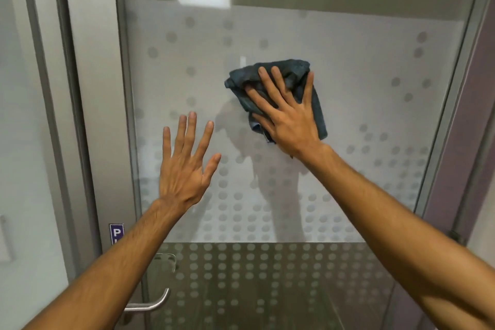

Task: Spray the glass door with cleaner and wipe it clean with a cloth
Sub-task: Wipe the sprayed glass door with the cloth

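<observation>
The glass door (361, 67) fills the view, frosted across its middle with a pattern of dots. A dark blue-grey cloth (292, 72) lies bunched against the glass near the centre. My right hand (288, 112) presses flat on the cloth with fingers spread, covering its lower left part. My left hand (184, 166) is raised lower and to the left, fingers apart, holding nothing; whether it touches the glass I cannot tell. No spray bottle is in view.
A metal lever handle (150, 304) sits at the door's lower left, below a small purple sign (116, 233). The grey door frame (88, 115) runs down the left and a purple wall (466, 142) stands on the right. A reflection of a person shows in the glass.
</observation>
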Motion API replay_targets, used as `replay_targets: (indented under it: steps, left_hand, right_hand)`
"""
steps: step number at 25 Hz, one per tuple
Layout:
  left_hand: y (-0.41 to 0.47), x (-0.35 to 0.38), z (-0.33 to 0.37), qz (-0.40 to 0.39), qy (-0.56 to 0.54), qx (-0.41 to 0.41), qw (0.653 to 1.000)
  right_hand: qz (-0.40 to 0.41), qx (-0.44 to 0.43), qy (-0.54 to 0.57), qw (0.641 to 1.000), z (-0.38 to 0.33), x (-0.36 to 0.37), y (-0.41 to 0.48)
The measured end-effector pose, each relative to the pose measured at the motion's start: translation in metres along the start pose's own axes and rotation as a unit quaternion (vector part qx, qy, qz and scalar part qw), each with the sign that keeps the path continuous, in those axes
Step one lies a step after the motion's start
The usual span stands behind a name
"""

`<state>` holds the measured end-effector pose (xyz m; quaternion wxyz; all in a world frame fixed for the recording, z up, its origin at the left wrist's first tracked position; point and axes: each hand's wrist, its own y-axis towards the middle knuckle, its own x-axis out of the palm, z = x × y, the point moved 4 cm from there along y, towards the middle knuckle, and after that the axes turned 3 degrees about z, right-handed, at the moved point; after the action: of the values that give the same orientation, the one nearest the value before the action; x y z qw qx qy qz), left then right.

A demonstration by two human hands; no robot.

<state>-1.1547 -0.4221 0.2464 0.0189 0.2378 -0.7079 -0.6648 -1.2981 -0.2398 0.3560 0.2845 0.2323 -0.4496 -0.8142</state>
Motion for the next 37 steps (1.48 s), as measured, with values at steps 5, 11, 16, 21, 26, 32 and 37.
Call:
replay_targets:
  steps: [5,11,16,21,26,32,37]
  left_hand:
    - [0.004,0.012,0.028,0.018,0.007,-0.021,1.0]
    - [-0.018,0.033,0.065,0.016,0.022,-0.018,0.999]
    - [-0.02,0.038,0.084,0.013,0.028,-0.014,0.999]
    - [-0.006,0.037,0.097,0.012,0.03,-0.011,0.999]
    - [0.014,0.035,0.108,0.012,0.023,-0.006,1.0]
    - [0.03,0.038,0.132,0.013,0.012,0.002,1.0]
    - [0.022,0.044,0.162,0.011,-0.004,0.011,1.0]
  right_hand:
    - [0.006,0.028,0.054,0.998,-0.036,0.013,-0.075]
    - [-0.091,-0.111,0.099,0.985,-0.08,0.031,-0.252]
    - [-0.119,-0.272,0.092,0.95,-0.036,0.022,-0.27]
    - [-0.014,-0.117,0.043,0.992,0.055,-0.004,-0.165]
    - [0.001,0.093,-0.011,0.996,0.153,-0.031,-0.057]
    - [0.008,0.195,0.009,0.981,0.105,-0.026,-0.133]
    - [-0.028,0.164,0.048,0.985,0.053,-0.015,-0.24]
